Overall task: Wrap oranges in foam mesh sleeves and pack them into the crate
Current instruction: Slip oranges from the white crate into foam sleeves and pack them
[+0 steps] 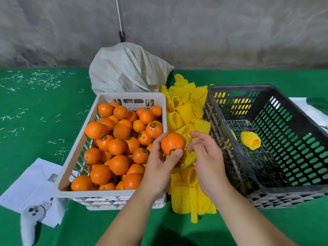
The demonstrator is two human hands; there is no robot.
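My left hand (159,164) grips an orange (172,142) just right of the white crate (110,195), which is full of loose oranges (118,137). My right hand (206,157) pinches a yellow foam mesh sleeve (190,157) that sits against the orange's right and lower side. A pile of yellow sleeves (186,110) lies between the two crates. The black crate (284,192) on the right holds one wrapped orange (250,140) on its floor.
A grey woven sack (127,70) stands behind the white crate. Papers (32,189) and a white controller (29,226) lie at the front left on the green cloth. White plastic (314,112) shows beyond the black crate. A concrete wall rises behind.
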